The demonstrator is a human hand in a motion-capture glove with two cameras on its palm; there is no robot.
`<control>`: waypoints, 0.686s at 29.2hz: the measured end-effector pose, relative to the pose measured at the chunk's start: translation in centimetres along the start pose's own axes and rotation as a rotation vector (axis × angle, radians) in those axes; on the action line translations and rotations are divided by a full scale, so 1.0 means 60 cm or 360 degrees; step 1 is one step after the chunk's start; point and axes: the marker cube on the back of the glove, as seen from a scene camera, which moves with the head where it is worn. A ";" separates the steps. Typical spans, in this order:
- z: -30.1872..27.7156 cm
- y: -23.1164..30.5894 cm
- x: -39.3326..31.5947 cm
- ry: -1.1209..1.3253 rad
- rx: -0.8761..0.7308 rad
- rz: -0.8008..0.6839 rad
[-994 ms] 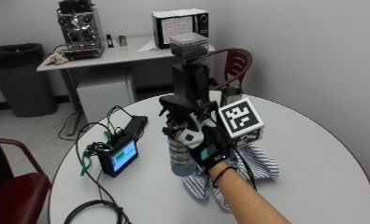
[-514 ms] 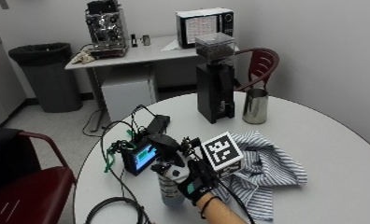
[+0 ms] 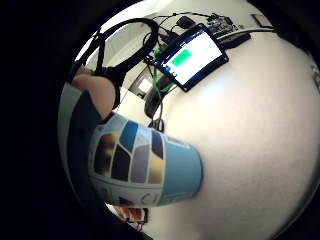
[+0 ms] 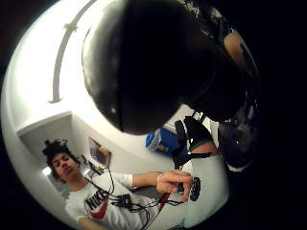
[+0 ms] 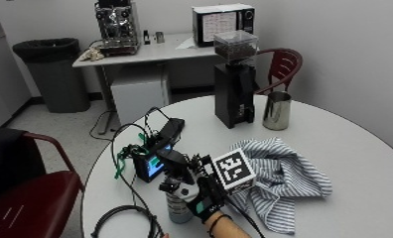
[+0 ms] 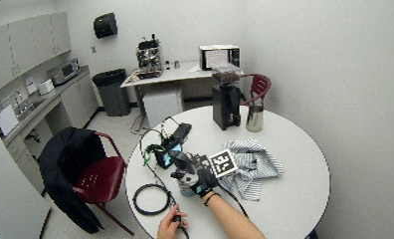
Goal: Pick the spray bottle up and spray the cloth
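Observation:
A spray bottle (image 5: 178,201) with a black trigger head (image 5: 173,166) and a pale body stands upright near the round table's front left. My gloved right hand (image 5: 206,197) grips it from the right, fingers curled round its neck and body. I cannot tell whether its base touches the table. In the little finger side palm view its light blue body with a patchwork label (image 3: 145,165) lies close to the palm. The black spray head (image 4: 144,62) fills the thumb side palm view. The blue-and-white striped cloth (image 5: 282,173) lies crumpled on the table just right of the hand.
A small lit screen device (image 5: 150,166) with cables sits just behind the bottle. A black cable coil (image 5: 120,225) lies at the front left edge. A black grinder (image 5: 234,84) and a steel pitcher (image 5: 276,110) stand at the back. The bare left hand (image 6: 172,226) holds a cable.
The outside camera has shifted, so the whole picture moved. My hand still grips the spray bottle to the left of the cloth.

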 end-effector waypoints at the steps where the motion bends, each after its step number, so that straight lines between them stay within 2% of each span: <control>1: 0.001 0.001 0.003 0.0001 -0.0019 0.0016; 5: -0.002 0.009 0.017 -0.0006 -0.0078 0.0041; 9: -0.044 0.030 0.004 -0.0023 -0.0051 0.0086; 17: -0.225 0.103 -0.066 0.0220 -0.0013 0.0168; 20: -0.290 0.142 -0.068 0.0402 0.0038 0.0106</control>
